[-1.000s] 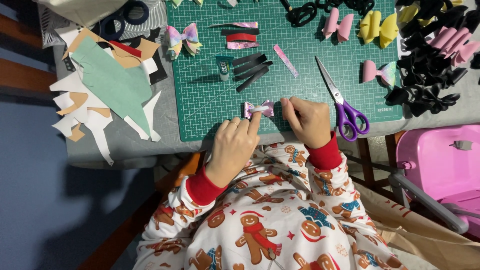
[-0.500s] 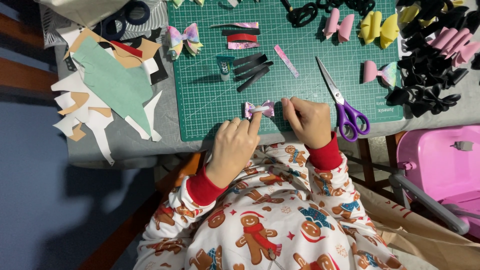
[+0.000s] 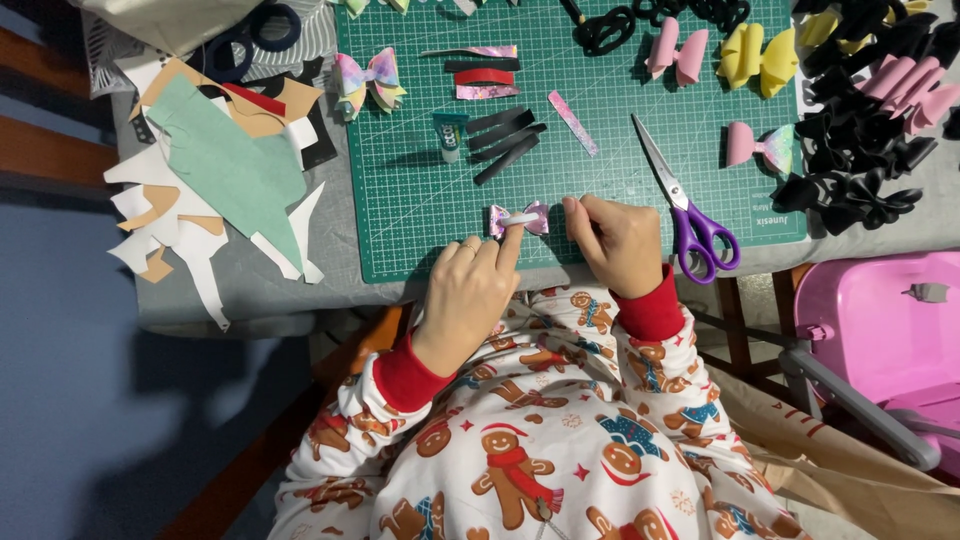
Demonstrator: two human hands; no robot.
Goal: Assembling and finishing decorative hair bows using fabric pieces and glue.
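One view was all we had, from the head camera looking down, and we took the green cutting mat (image 3: 420, 215) as our landmark. The small pink bow (image 3: 519, 218) lay on the mat close to its near edge, roughly midway along that edge. Our left hand (image 3: 470, 295) reached onto the mat from below, its forefinger stretched out and pressing on the pale centre band of the bow; the other fingers were curled loosely, so this grip was not closed round anything. Our right hand (image 3: 618, 240) sat just beside the bow on its right, fingers bent inward; we could not tell whether its grip pinched the bow's edge or merely rested next to it.

The purple-handled scissors (image 3: 690, 205) lay on the mat to the right of that hand, blades pointing away from us. A small glue tube (image 3: 451, 135) and black strips (image 3: 507, 143) lay farther up the mat, beyond the bow.

We judged the bow very light and soft, made of thin pliable sheet, easily shifted or flattened. It seemed best held at the wrapped centre, between finger and thumb, leaving the loops free.
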